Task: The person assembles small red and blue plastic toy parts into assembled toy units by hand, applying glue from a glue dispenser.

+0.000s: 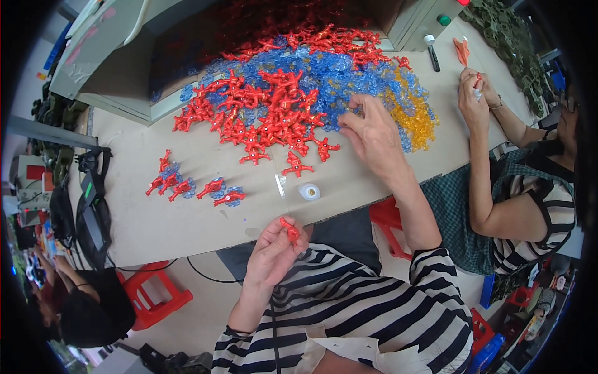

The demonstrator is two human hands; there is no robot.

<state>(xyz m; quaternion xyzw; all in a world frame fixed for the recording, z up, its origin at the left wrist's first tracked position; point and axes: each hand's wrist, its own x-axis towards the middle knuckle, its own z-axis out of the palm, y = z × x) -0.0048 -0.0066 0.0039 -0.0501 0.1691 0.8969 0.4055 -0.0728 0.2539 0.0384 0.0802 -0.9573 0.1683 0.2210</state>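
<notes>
My left hand [274,249], low in front of my body, is closed round a small red plastic figure [289,230]. My right hand [376,134] reaches over the right part of the pile with thumb and fingers curled into a pinch. Its fingertips are against the clear blue plastic pieces [324,78], and what lies between them cannot be made out. A heap of glossy red figures [274,103] lies left of that hand. At the table's left, several red figures with clear blue parts [180,187] are set apart.
Clear yellow pieces [414,118] lie right of the blue ones. On the table [137,218] a small white round bottle [309,192] stands near the front edge. A black-and-white marker [432,53] lies back right. A co-worker's hands [476,93] hold a small item. Red stools [152,296] stand below.
</notes>
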